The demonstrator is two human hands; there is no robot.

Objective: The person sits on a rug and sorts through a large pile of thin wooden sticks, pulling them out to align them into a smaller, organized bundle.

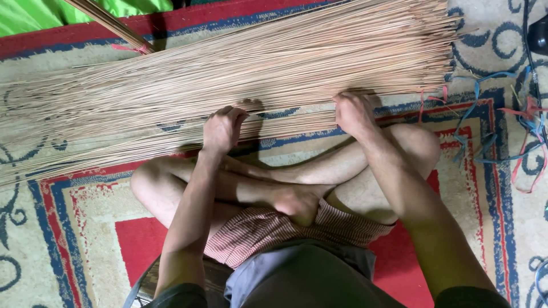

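1. Two hands are on the work as I watch through the head camera: my left hand [224, 129] and my right hand [354, 112], both down on a wide spread of thin tan sticks [240, 74].
2. The sticks lie flat across the carpet [74, 228], running nearly side to side in front of the crossed legs [285, 182], fanning out toward the left.
3. The left hand is clenched around a small bunch of sticks at the near edge of the spread, knuckles up.
4. The right hand presses on the near edge further right, fingers curled over the sticks; I cannot tell whether it actually grasps any.
5. Loose blue and pink straps [502, 131] lie on the carpet to the right, just past the stick ends.
6. A second, tied bundle [114, 25] slants in at the top left, beside a green cloth [34, 14].
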